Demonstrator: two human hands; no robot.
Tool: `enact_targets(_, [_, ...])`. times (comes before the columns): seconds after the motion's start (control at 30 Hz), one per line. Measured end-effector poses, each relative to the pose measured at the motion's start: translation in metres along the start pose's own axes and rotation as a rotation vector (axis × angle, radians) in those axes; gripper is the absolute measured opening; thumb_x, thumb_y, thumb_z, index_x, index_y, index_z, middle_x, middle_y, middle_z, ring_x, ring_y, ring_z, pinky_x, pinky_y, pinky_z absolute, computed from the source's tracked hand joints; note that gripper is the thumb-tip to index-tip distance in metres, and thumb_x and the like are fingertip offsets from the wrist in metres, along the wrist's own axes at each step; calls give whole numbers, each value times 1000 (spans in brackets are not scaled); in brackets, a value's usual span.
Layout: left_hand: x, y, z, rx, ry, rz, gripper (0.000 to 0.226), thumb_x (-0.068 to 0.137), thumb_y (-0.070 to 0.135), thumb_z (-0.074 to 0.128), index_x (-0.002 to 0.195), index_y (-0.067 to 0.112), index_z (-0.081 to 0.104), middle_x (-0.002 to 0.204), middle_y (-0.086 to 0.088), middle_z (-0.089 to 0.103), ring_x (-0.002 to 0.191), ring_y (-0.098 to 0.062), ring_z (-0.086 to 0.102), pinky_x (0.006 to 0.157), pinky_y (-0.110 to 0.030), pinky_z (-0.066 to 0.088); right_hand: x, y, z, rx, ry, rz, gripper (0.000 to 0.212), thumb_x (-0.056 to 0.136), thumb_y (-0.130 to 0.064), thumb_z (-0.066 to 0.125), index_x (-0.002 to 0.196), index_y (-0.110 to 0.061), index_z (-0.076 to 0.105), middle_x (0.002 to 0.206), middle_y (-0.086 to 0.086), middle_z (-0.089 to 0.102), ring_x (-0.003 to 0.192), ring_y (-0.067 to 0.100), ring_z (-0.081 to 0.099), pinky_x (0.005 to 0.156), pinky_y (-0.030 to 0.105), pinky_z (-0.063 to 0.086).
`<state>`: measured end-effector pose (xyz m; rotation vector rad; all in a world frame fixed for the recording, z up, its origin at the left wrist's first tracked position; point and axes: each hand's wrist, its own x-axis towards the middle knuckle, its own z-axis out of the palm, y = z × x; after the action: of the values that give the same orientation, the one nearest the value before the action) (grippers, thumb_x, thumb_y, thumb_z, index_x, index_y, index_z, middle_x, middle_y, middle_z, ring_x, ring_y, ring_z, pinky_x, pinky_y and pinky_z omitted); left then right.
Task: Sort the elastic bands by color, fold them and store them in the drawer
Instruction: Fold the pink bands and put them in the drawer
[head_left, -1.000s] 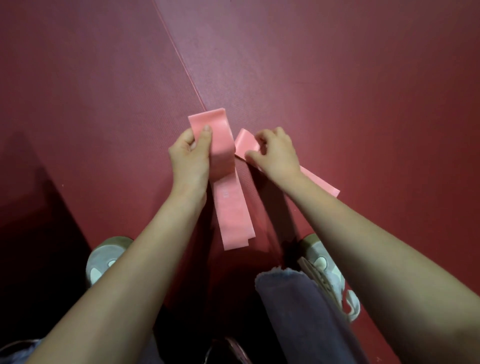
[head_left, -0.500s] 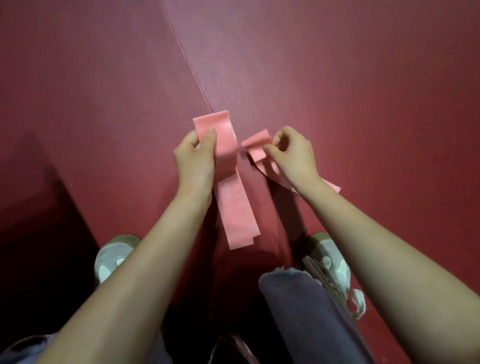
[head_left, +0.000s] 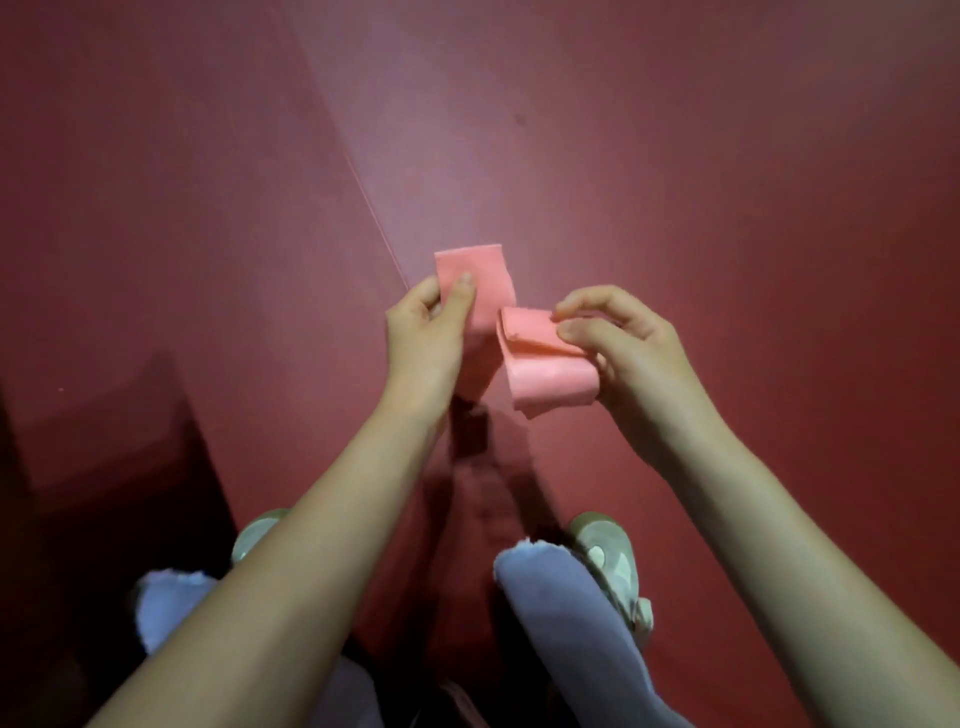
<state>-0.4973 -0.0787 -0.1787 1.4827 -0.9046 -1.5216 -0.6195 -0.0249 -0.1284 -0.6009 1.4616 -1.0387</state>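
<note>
The pink band (head_left: 545, 376) is held in the air between both hands, above the red floor (head_left: 701, 156) and just right of its seam (head_left: 363, 197). No drawer is in view.

The left hand (head_left: 423, 338) pinches the flat upper length, thumb pressed on its face. The right hand (head_left: 636, 358) holds the folded bundle, its fingers (head_left: 579, 306) curled and clamped on the top layers.

The band looks thin, light and limp. It sags into soft loops where unsupported, and I judge its rubbery surface would spring open if released. It is best held across the full width at a fold, with all layers pinched together. A grip on one edge would probably let the layers slide and the fold loosen.
</note>
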Motion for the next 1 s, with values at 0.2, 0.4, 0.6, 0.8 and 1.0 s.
enact_targets(0.2, [-56, 87, 6, -94, -90, 38, 24, 89, 11, 52, 67, 18, 59, 54, 8, 58, 50, -3, 49, 49, -18, 41, -67, -72, 6, 21, -224, -90, 22, 64, -8, 65, 84, -18, 66, 67, -7, 67, 64, 1, 62, 65, 12, 52])
enact_targets(0.4, [-114, 145, 11, -86, -144, 39, 26, 89, 16, 54, 64, 18, 59, 63, 1, 56, 63, -14, 48, 57, -26, 38, -119, -119, 18, -64, 17, -307, 26, 79, 7, 58, 75, -18, 62, 52, -12, 64, 53, -3, 57, 56, 10, 49])
enact_targets(0.6, [-185, 184, -14, -134, -191, 87, 28, 90, 10, 49, 65, 19, 55, 35, 11, 48, 34, 2, 42, 39, -8, 34, -186, -148, 34, -106, 73, -369, 25, 77, -1, 57, 61, -20, 63, 70, -2, 55, 61, 2, 51, 56, 7, 39])
enact_targets(0.8, [-256, 218, -28, -272, -197, 105, 18, 86, -1, 51, 77, 7, 64, 45, 5, 63, 39, -3, 56, 39, -13, 44, -248, -159, 56, -243, 169, -537, 25, 76, -10, 67, 64, -31, 62, 86, -7, 46, 92, 10, 49, 84, 17, 38])
enact_targets(1.0, [-317, 232, -41, -252, -115, 234, 16, 86, 16, 56, 80, 17, 71, 68, -2, 70, 60, -13, 63, 50, -20, 51, -303, -179, 68, -252, 81, -710, 28, 79, -2, 63, 68, -27, 64, 72, 0, 61, 60, -5, 51, 59, 7, 39])
